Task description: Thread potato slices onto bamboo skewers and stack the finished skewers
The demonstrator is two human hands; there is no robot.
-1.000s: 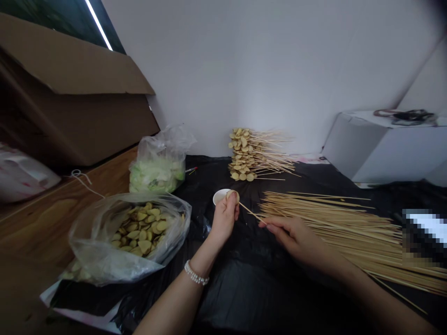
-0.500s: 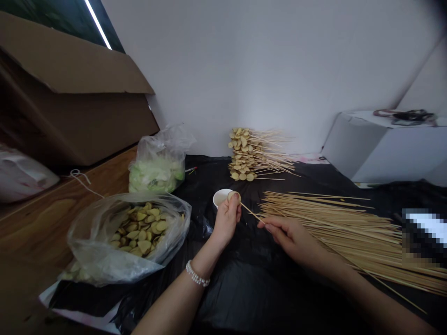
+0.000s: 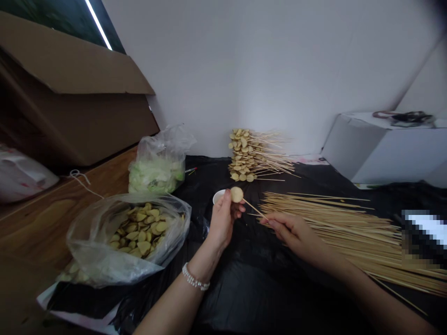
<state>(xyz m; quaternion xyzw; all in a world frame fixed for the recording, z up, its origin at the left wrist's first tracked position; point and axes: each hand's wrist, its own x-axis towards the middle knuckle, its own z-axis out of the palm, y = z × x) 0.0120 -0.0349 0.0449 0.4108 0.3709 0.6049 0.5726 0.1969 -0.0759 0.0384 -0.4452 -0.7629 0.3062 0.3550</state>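
My left hand (image 3: 223, 218) pinches a round, pale yellow potato slice (image 3: 237, 194) near the middle of the view. A thin wooden skewer (image 3: 254, 209) runs into the slice's right side; how deep it goes is hidden. My right hand (image 3: 291, 235) grips that skewer farther down, thumb and forefinger closed on it. Partly behind my left hand stands a small white cup (image 3: 218, 196). To the left, an opened clear plastic bag (image 3: 87, 242) holds many potato slices (image 3: 141, 230). Under and beside my right hand lies a wide spread of bare skewers (image 3: 349, 223).
Skewered slices (image 3: 242, 153) are stacked against the wall, sticks pointing right. A tied-up bag of pale green vegetable (image 3: 157, 174) stands behind the slice bag. A cardboard box (image 3: 87, 116) is at left, a white box (image 3: 394, 144) at right. Black plastic sheeting (image 3: 240, 288) covers the work surface.
My left fingers have shifted on the potato slice, so its flat face now shows more. Slice and skewer have moved slightly right, and my right hand has moved a little right too.
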